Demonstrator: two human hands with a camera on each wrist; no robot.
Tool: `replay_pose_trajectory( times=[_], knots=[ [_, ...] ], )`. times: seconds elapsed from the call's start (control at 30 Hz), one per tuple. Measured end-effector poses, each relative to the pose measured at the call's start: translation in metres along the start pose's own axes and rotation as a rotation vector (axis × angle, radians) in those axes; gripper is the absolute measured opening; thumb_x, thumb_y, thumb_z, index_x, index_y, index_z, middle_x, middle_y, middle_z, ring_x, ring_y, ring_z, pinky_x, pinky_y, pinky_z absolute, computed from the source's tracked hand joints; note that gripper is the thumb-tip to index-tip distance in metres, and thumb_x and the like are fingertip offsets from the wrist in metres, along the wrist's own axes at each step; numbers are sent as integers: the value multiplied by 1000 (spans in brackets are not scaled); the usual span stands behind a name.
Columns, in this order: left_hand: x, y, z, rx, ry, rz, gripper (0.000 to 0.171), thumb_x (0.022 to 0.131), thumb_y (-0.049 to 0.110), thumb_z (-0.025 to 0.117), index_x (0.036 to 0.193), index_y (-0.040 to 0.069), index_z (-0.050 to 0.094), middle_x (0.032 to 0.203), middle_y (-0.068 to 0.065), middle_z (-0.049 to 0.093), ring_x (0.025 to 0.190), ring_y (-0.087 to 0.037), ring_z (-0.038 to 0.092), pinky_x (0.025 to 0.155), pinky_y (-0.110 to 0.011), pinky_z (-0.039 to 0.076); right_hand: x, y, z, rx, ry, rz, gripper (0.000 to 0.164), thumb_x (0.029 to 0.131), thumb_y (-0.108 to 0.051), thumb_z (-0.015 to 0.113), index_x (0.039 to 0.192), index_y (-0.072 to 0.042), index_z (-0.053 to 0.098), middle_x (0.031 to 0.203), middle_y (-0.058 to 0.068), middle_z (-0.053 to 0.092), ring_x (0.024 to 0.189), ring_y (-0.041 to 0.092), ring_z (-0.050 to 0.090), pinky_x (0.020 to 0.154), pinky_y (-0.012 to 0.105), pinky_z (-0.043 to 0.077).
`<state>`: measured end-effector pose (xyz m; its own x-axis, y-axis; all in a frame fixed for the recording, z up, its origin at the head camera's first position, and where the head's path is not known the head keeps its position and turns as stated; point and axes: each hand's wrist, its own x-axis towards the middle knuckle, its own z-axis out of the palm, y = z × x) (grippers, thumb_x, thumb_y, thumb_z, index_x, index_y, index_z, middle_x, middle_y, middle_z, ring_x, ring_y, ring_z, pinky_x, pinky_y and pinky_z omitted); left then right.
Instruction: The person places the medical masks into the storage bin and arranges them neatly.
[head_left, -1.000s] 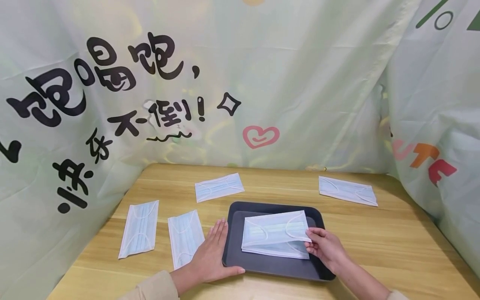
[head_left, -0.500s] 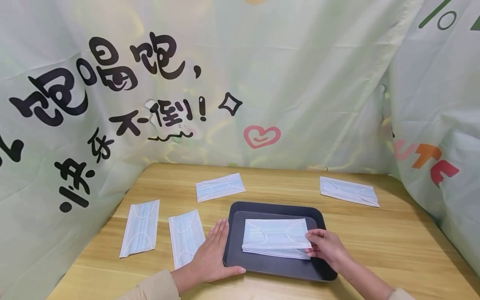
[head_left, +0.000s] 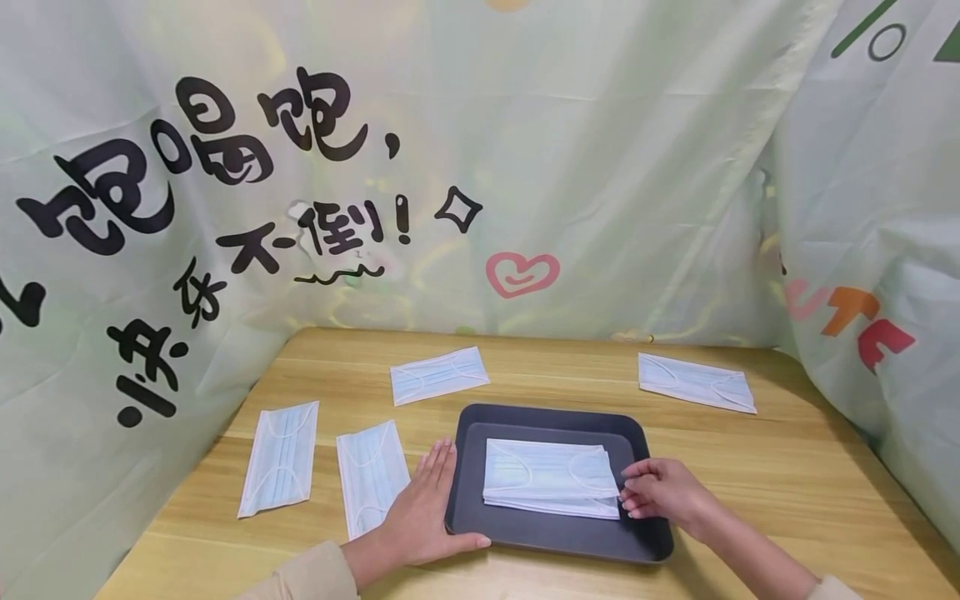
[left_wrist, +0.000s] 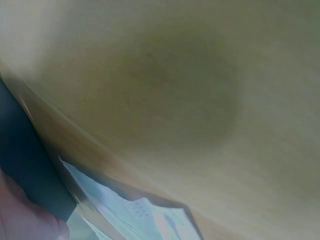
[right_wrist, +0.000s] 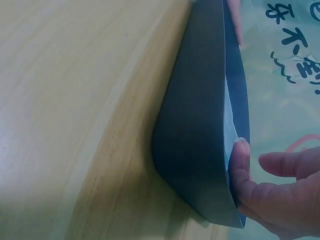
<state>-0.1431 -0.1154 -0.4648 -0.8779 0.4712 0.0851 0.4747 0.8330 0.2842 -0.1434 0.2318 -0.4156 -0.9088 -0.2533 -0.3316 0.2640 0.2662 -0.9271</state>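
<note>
A small stack of pale blue face masks (head_left: 546,471) lies in the dark tray (head_left: 540,537), its top mask slightly askew over those beneath. My left hand (head_left: 422,517) rests along the tray's left side, fingers straight and thumb stretched across the near left corner. Over the tray's right rim is my right hand (head_left: 667,493), its fingertips at the right end of the stack. Its thumb and fingers stand apart with nothing between them in the right wrist view, where the tray wall (right_wrist: 195,115) hides most of the masks.
Beside my left hand lies a loose face mask (head_left: 371,475), partly covered by it. Another mask (head_left: 279,458) is farther left. One mask (head_left: 440,375) lies behind the tray and one (head_left: 697,383) at the back right. A printed curtain (head_left: 600,167) surrounds the wooden table (head_left: 787,467).
The top mask, earlier pinched and raised at its right end, has come down onto the stack. My right hand has let go of it and shifted slightly right. The left hand has stayed put.
</note>
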Motion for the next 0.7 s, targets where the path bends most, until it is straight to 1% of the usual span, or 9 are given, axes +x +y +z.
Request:
replay_pose_trajectory(
  times=[0.17,0.27,0.33,0.47,0.53,0.6,0.63,0.7],
  knots=[
    [0,0,1,-1,-2,-4,119,70,80,50,145,-6,18,153,-22,16,143,-33,14,113,-46,26,-4,1,-2,-20,-46,-17,32,89,3,43,110,26,37,78,5,61,67,9,59,64,24,55],
    [0,0,1,0,-1,-6,119,69,80,50,145,-6,18,153,-22,16,143,-33,14,113,-46,26,-5,0,-2,-39,-42,-30,30,89,3,44,109,25,39,78,6,61,67,10,59,64,25,55],
    [0,0,1,2,1,-3,119,69,80,49,145,-6,18,153,-22,17,143,-33,15,113,-46,26,-5,-2,-3,-58,-25,-38,28,90,2,43,108,24,41,79,6,61,67,11,59,64,26,55],
    [0,0,1,9,3,1,119,70,81,48,145,-6,19,153,-22,17,143,-34,15,113,-46,26,-5,-7,-8,-89,33,-65,27,93,0,43,108,22,44,81,7,62,68,12,60,64,26,55],
    [0,0,1,10,5,0,119,69,81,48,145,-6,19,153,-22,17,143,-34,15,113,-46,26,-4,-9,-12,-84,71,-89,29,94,-3,43,111,21,45,82,6,63,69,11,60,65,26,55],
    [0,0,1,10,7,0,119,69,81,49,145,-6,19,153,-22,17,143,-34,15,113,-45,26,-2,-8,-18,-84,127,-124,31,95,-5,43,113,21,45,81,5,63,69,9,61,64,25,55],
    [0,0,1,10,8,1,119,69,81,49,145,-6,19,153,-22,17,143,-34,15,113,-45,26,-1,-7,-21,-71,152,-159,30,95,-4,43,112,21,46,80,5,64,68,10,62,63,26,55],
    [0,0,1,10,10,1,119,69,81,49,145,-6,19,153,-22,17,143,-34,15,113,-45,25,1,-7,-27,-90,235,-189,31,95,-6,45,112,20,47,78,3,64,67,8,62,62,26,55]
  ],
)
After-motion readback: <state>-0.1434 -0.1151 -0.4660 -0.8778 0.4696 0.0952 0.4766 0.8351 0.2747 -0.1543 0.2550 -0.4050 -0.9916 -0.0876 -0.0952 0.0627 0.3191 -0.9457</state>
